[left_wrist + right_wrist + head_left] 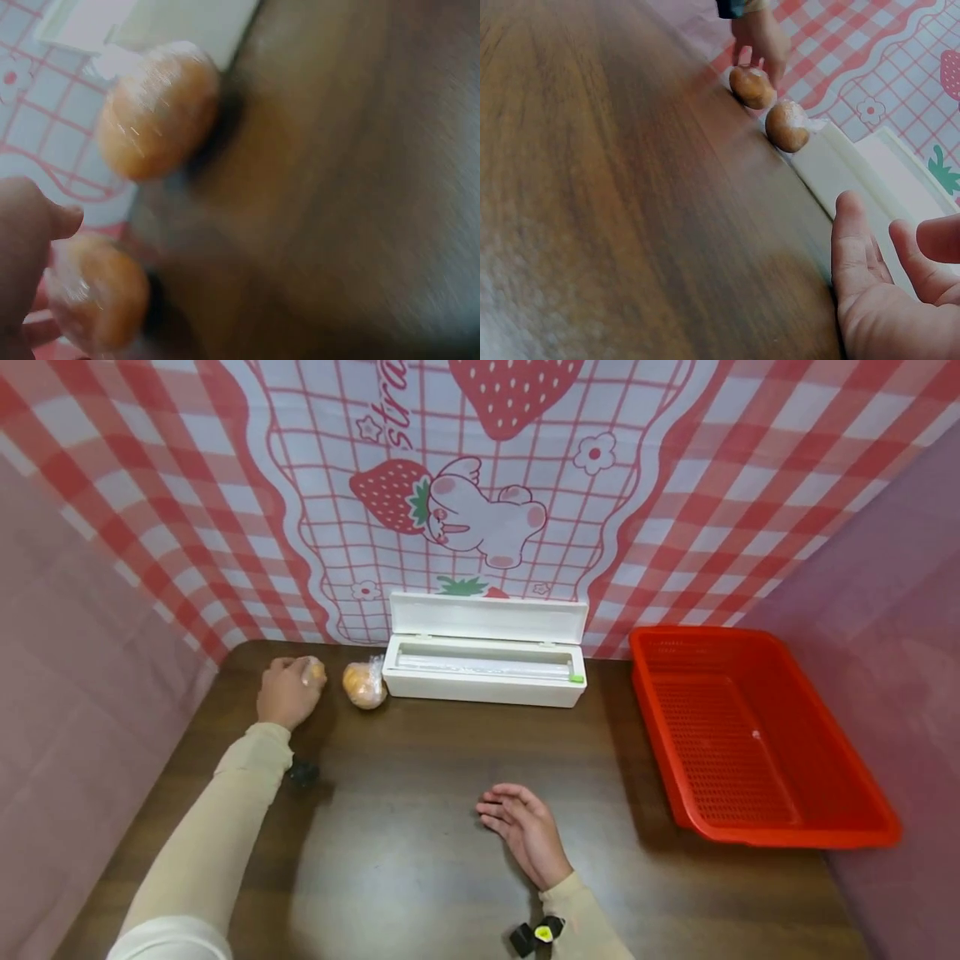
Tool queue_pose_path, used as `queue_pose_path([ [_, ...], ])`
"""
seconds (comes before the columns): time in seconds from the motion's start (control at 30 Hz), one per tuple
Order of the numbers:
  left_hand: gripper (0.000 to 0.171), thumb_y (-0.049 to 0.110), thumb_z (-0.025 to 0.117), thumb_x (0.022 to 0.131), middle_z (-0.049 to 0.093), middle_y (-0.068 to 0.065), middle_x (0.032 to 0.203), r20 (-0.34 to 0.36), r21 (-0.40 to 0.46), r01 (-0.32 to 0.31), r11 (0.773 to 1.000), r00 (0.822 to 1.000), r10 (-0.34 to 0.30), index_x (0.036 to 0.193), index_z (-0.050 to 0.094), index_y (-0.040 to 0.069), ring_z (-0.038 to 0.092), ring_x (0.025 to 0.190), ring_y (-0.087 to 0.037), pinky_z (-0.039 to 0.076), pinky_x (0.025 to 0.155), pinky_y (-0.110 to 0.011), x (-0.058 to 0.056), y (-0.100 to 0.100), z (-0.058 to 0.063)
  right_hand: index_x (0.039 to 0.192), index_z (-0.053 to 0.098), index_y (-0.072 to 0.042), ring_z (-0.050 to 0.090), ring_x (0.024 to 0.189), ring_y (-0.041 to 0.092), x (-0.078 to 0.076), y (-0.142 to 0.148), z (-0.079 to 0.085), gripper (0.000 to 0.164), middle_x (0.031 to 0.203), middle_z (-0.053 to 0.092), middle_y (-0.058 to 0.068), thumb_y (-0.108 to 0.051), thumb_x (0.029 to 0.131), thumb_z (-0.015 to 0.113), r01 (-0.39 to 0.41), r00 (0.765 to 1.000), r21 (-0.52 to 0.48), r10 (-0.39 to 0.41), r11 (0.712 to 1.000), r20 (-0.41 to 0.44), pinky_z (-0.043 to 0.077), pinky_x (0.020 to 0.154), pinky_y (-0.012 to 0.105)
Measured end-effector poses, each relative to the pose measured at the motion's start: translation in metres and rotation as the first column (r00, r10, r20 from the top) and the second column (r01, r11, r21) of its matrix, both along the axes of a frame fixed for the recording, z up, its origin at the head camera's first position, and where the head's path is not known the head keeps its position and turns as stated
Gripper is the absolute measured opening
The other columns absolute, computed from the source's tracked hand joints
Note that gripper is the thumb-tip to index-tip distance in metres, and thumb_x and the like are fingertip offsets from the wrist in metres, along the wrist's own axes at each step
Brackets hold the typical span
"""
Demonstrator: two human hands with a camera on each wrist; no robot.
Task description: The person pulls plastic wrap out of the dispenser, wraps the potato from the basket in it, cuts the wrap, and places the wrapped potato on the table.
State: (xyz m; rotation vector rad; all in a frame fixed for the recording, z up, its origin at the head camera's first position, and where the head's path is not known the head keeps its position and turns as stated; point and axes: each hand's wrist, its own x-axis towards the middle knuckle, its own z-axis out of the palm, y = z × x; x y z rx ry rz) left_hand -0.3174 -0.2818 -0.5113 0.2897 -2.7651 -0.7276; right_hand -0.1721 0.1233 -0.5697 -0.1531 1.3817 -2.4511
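Two round orange-yellow items in clear plastic film are at the back left of the dark wooden table (390, 793). My left hand (288, 692) holds the left wrapped round item (315, 672), its fingers and thumb about the sides, as the right wrist view shows. Just to the right sits the other wrapped round item (364, 685), its film bunched at the top and close to the white cling film box (483, 687). My right hand (525, 831), fingers loosely bent and holding nothing, hovers over the middle of the table.
The box's lid (487, 617) stands raised, showing a film roll (483, 665) and a small green piece (576, 678) at its right end. On the right is a red plastic basket (660, 752). A strawberry-print checked cloth (480, 485) hangs behind the table.
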Motion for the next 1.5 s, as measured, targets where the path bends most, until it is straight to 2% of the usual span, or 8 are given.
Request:
queue_pose_path([
  [0.17, 0.042, 0.021, 0.064, 0.097, 0.05, -0.03, 0.135, -0.011, 0.034, 0.016, 0.999, 1.0, -0.016, 0.134, 0.061, 0.0, 0.049, 0.119, -0.053, 0.045, 0.087, -0.07, -0.002, -0.002, -0.008, 0.123, 0.05, 0.012, 0.067, 0.105, 0.031, -0.001, 0.003, 0.002, 0.025, 0.117, 0.061, 0.022, -0.003, 0.104, 0.045, 0.036, 0.999, 0.013, -0.036, 0.999, 0.018, 0.055, 0.092, 0.042],
  [0.4, 0.049, 0.014, 0.062, 0.085, 0.049, -0.024, 0.14, 0.053, 0.076, -0.027, 0.997, 0.998, 0.023, 0.132, 0.063, 0.004, 0.047, 0.124, -0.048, 0.044, 0.086, -0.072, -0.005, 0.0, -0.002, 0.123, 0.05, 0.011, 0.066, 0.107, 0.03, -0.001, 0.004, 0.005, 0.024, 0.118, 0.061, 0.021, -0.003, 0.105, 0.044, 0.016, 1.0, 0.007, -0.016, 1.0, 0.011, 0.054, 0.094, 0.042],
  [0.63, 0.061, 0.009, 0.059, 0.076, 0.043, -0.026, 0.144, 0.067, 0.089, 0.024, 0.996, 0.997, -0.03, 0.136, 0.057, 0.003, 0.041, 0.129, -0.049, 0.042, 0.091, -0.07, -0.005, 0.004, 0.003, 0.124, 0.048, 0.013, 0.067, 0.106, 0.029, -0.004, 0.007, 0.009, 0.025, 0.118, 0.061, 0.02, -0.004, 0.105, 0.044, 0.015, 1.0, -0.012, -0.016, 1.0, -0.008, 0.054, 0.094, 0.041],
  [0.83, 0.061, 0.006, 0.061, 0.074, 0.041, -0.029, 0.143, 0.05, 0.099, 0.037, 0.994, 0.998, -0.042, 0.135, 0.056, -0.001, 0.039, 0.128, -0.051, 0.04, 0.098, -0.066, -0.004, -0.001, -0.003, 0.124, 0.049, 0.013, 0.067, 0.107, 0.029, -0.004, 0.006, 0.008, 0.026, 0.117, 0.062, 0.019, -0.004, 0.106, 0.044, -0.002, 1.0, -0.019, 0.002, 1.0, -0.004, 0.054, 0.094, 0.041],
  [1.0, 0.035, 0.015, 0.064, 0.09, 0.05, -0.029, 0.134, -0.041, 0.088, -0.027, 0.996, 0.999, 0.031, 0.121, 0.063, -0.002, 0.047, 0.12, -0.052, 0.042, 0.095, -0.065, -0.004, -0.002, -0.013, 0.125, 0.047, 0.016, 0.067, 0.106, 0.029, -0.003, 0.003, 0.004, 0.028, 0.116, 0.063, 0.019, -0.003, 0.105, 0.044, 0.002, 1.0, -0.017, -0.002, 1.0, 0.009, 0.055, 0.093, 0.04],
  [1.13, 0.027, 0.024, 0.064, 0.097, 0.054, -0.027, 0.13, -0.061, 0.087, -0.111, 0.99, 0.991, 0.116, 0.111, 0.064, 0.0, 0.049, 0.117, -0.05, 0.043, 0.089, -0.069, -0.003, 0.001, -0.018, 0.125, 0.045, 0.019, 0.068, 0.105, 0.029, 0.0, 0.0, 0.002, 0.029, 0.115, 0.063, 0.02, -0.002, 0.105, 0.044, 0.003, 1.0, -0.015, -0.003, 1.0, 0.031, 0.055, 0.092, 0.04],
  [1.3, 0.026, 0.022, 0.062, 0.094, 0.054, -0.025, 0.131, -0.062, 0.138, -0.159, 0.977, 0.984, 0.169, 0.108, 0.066, 0.0, 0.048, 0.12, -0.048, 0.039, 0.091, -0.069, -0.002, 0.005, -0.016, 0.124, 0.047, 0.017, 0.067, 0.105, 0.029, 0.002, -0.003, 0.002, 0.027, 0.115, 0.062, 0.021, -0.002, 0.105, 0.044, 0.017, 0.998, -0.01, -0.016, 1.0, 0.055, 0.055, 0.093, 0.04],
  [1.5, 0.032, 0.014, 0.058, 0.084, 0.054, -0.027, 0.131, -0.051, 0.145, -0.143, 0.979, 0.987, 0.152, 0.111, 0.067, -0.001, 0.048, 0.117, -0.05, 0.039, 0.092, -0.068, -0.003, 0.009, -0.013, 0.126, 0.045, 0.018, 0.067, 0.105, 0.03, 0.001, -0.004, 0.0, 0.029, 0.117, 0.06, 0.024, -0.002, 0.105, 0.043, 0.028, 0.998, -0.01, -0.027, 1.0, 0.053, 0.055, 0.093, 0.04],
])
